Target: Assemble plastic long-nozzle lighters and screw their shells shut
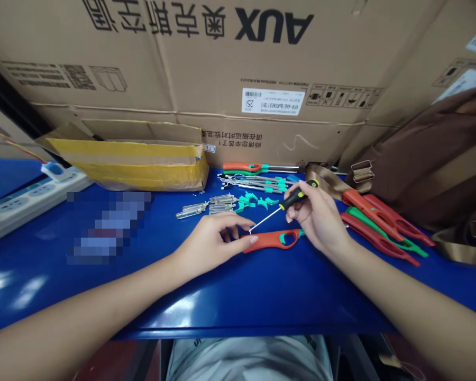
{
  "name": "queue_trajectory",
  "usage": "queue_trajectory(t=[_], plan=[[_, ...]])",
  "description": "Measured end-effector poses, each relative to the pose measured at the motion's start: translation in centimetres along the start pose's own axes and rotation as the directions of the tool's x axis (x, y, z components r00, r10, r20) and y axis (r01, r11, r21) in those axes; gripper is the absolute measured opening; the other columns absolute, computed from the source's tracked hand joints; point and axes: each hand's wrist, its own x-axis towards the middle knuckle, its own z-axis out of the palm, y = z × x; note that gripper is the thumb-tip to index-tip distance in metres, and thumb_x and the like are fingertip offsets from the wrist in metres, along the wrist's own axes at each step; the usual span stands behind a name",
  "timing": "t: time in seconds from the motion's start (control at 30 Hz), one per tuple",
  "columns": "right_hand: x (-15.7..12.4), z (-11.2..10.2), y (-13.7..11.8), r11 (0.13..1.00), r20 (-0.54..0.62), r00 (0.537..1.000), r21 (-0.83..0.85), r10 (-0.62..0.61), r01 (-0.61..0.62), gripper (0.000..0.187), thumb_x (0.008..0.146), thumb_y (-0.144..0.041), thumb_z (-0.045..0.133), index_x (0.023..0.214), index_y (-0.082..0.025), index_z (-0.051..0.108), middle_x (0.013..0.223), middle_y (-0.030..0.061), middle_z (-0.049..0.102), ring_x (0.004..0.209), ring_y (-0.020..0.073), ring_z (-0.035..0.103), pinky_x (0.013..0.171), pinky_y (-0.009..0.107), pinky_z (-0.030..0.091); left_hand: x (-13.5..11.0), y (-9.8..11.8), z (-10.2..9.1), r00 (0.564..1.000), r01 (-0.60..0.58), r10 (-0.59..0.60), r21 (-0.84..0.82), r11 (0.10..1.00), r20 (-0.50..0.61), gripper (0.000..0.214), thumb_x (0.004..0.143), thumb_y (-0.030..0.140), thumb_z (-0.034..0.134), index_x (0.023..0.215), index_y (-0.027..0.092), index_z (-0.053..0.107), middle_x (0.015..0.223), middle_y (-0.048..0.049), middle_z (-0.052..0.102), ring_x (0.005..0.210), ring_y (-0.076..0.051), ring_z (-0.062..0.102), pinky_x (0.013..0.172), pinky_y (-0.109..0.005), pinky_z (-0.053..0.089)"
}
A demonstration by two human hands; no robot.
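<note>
My left hand (218, 241) pinches the left end of an orange lighter (272, 241) with a green trigger, lying on the blue table. Between the fingers and thumb of my right hand (319, 214) is a black and yellow screwdriver (297, 196). Its thin shaft slants down to the left, and the tip is at the lighter's left end, close to my left fingertips. Whether the tip touches a screw is too small to tell. Beyond my hands lie green triggers (248, 201), clear lighter fuel tanks (222, 200) and metal lighter tubes (262, 185) with green ends.
On the right lie orange, red and green lighter shells (375, 214) beside a brown bag (428, 164). An assembled-looking orange lighter (241, 167) rests at the back. A yellow-taped carton (143, 177) and a power strip (27, 203) stand left. A large cardboard box (206, 69) walls off the back.
</note>
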Motion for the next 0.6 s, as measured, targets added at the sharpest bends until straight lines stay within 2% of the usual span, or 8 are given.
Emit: queue_trajectory(t=[0.27, 0.6], plan=[[-0.16, -0.1, -0.17, 0.999, 0.003, 1.0, 0.034, 0.016, -0.016, 0.03, 0.079, -0.044, 0.078, 0.076, -0.017, 0.064, 0.074, 0.0003, 0.065, 0.047, 0.0095, 0.057, 0.041, 0.023, 0.051, 0.26, 0.16, -0.07, 1.0, -0.009, 0.01, -0.09, 0.996, 0.019, 0.015, 0.09, 0.029, 0.072, 0.093, 0.017, 0.08, 0.08, -0.0015, 0.073, 0.063, -0.009, 0.055, 0.057, -0.021, 0.042], [-0.36, -0.08, -0.37, 0.999, 0.038, 0.999, -0.007, -0.039, 0.04, 0.029, 0.08, -0.043, 0.076, 0.077, -0.018, 0.064, 0.075, -0.0009, 0.064, 0.046, 0.0093, 0.056, 0.042, 0.025, 0.051, 0.23, -0.24, -0.19, 0.998, -0.066, 0.067, -0.019, 0.998, 0.016, 0.009, 0.087, 0.026, 0.077, 0.086, 0.018, 0.08, 0.078, -0.0012, 0.075, 0.064, -0.01, 0.058, 0.058, -0.021, 0.044]])
